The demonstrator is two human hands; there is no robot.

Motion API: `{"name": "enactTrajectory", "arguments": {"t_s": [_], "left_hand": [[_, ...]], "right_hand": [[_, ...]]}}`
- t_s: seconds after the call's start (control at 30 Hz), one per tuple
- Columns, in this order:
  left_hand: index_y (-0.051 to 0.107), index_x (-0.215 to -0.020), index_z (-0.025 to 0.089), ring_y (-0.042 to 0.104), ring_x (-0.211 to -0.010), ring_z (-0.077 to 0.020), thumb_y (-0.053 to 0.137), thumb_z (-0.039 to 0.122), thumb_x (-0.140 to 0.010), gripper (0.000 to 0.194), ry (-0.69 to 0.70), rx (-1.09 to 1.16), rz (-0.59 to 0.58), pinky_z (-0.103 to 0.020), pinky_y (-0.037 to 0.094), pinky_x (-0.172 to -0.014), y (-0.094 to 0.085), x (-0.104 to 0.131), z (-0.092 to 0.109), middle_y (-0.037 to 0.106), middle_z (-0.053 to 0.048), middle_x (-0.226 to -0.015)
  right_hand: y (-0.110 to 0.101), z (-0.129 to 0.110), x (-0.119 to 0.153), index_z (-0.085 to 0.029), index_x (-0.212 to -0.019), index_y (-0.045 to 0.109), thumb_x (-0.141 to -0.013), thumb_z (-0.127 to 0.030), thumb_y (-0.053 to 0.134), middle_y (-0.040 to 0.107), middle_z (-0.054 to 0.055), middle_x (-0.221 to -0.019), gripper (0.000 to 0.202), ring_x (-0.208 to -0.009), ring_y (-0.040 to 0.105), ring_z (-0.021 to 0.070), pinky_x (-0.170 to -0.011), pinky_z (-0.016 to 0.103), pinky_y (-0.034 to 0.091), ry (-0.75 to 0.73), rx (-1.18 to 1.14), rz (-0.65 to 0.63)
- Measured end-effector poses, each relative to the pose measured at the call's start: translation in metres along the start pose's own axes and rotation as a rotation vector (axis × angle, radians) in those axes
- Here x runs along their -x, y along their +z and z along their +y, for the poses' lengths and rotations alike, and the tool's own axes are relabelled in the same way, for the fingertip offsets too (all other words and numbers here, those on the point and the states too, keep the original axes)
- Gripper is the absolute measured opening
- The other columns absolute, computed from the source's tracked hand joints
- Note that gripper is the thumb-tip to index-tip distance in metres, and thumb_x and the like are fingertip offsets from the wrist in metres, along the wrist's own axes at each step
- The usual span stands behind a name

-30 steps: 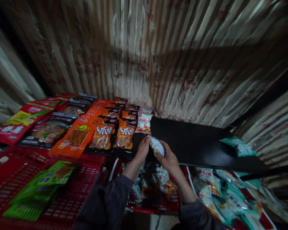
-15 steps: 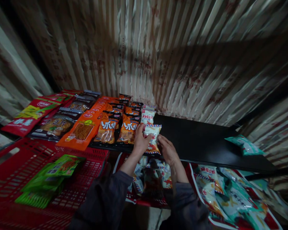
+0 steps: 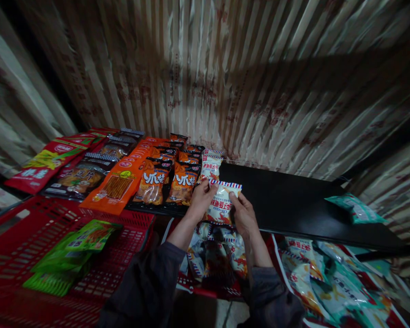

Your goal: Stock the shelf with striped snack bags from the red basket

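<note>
White snack bag (image 3: 221,206) held btw both hands, front panel facing the wearer, striped top seam uppermost. L hand (image 3: 201,201) on bag's upper L corner: thumb over front, fingers mostly hidden, pinching that corner. R hand (image 3: 245,213) on R side, below top seam: thumb on front, fingers behind edge, pinching too. Most of bag sits in the gap btw hands, printed face uncovered; bottom seam hangs free of fingers. Bag is over front edge of black shelf (image 3: 276,196); can't tell if touching it. Directly behind: matching white bags (image 3: 212,166) lying in a column on shelf. L of these, orange-black bags (image 3: 181,183), near L hand. Below hands: red basket (image 3: 222,292) w/ more white bags (image 3: 237,259). Teal bag (image 3: 357,208) at shelf's R end, well apart from R hand.
</note>
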State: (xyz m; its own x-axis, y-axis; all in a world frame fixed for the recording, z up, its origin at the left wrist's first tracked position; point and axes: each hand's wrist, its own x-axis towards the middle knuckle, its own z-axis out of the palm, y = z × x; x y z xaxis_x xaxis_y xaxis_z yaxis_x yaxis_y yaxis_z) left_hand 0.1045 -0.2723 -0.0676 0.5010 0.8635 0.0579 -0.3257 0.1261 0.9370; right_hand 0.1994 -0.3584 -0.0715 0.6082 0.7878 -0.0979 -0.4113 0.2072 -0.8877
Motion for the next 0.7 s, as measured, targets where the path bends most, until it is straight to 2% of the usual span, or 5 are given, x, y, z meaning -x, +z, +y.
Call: {"name": "enactTrajectory", "arguments": {"t_s": [0.17, 0.33, 0.43, 0.5, 0.7], "left_hand": [[0.058, -0.066, 0.017, 0.052, -0.055, -0.0109, 0.074, 0.038, -0.062, 0.026, -0.025, 0.095, 0.107, -0.022, 0.042, -0.057, 0.005, -0.001, 0.004, 0.055, 0.005, -0.057], [0.056, -0.064, 0.017, 0.049, -0.051, -0.0084, 0.076, 0.038, -0.058, 0.029, 0.055, 0.226, 0.254, -0.020, 0.039, -0.053, 0.008, -0.006, 0.018, 0.058, 0.005, -0.057], [0.054, -0.061, 0.017, 0.048, -0.052, -0.0072, 0.077, 0.039, -0.056, 0.032, 0.119, 0.303, 0.392, -0.019, 0.039, -0.053, 0.006, -0.010, 0.028, 0.056, 0.006, -0.056], [0.053, -0.061, 0.017, 0.050, -0.053, -0.0071, 0.077, 0.040, -0.055, 0.034, 0.143, 0.333, 0.443, -0.019, 0.039, -0.055, 0.005, -0.011, 0.033, 0.057, 0.006, -0.057], [0.051, -0.061, 0.017, 0.052, -0.054, -0.0076, 0.079, 0.042, -0.054, 0.037, 0.110, 0.336, 0.454, -0.020, 0.040, -0.055, 0.005, -0.010, 0.035, 0.059, 0.006, -0.058]], "right_hand": [[-0.006, -0.004, 0.002, -0.025, -0.103, 0.066, -0.061, -0.046, 0.082, 0.074, 0.002, -0.096, 0.050, -0.085, 0.069, 0.0196, -0.075, 0.031, 0.055, 0.004, 0.021, -0.033], [-0.017, -0.007, 0.007, -0.027, -0.112, 0.063, -0.059, -0.041, 0.085, 0.073, 0.002, -0.099, 0.058, -0.087, 0.069, 0.0190, -0.073, 0.031, 0.057, 0.136, 0.146, -0.058], [-0.021, 0.000, 0.009, -0.023, -0.097, 0.066, -0.055, -0.033, 0.088, 0.073, 0.001, -0.089, 0.049, -0.086, 0.070, 0.0179, -0.078, 0.032, 0.056, 0.173, 0.119, -0.056], [-0.020, 0.008, 0.011, -0.020, -0.084, 0.066, -0.051, -0.032, 0.090, 0.073, 0.001, -0.080, 0.043, -0.082, 0.071, 0.0168, -0.079, 0.031, 0.056, 0.163, 0.045, -0.043], [-0.002, 0.025, 0.014, -0.021, -0.070, 0.062, -0.044, -0.034, 0.092, 0.070, -0.005, -0.068, 0.043, -0.065, 0.068, 0.0111, -0.066, 0.024, 0.057, 0.089, -0.123, 0.057]]}}
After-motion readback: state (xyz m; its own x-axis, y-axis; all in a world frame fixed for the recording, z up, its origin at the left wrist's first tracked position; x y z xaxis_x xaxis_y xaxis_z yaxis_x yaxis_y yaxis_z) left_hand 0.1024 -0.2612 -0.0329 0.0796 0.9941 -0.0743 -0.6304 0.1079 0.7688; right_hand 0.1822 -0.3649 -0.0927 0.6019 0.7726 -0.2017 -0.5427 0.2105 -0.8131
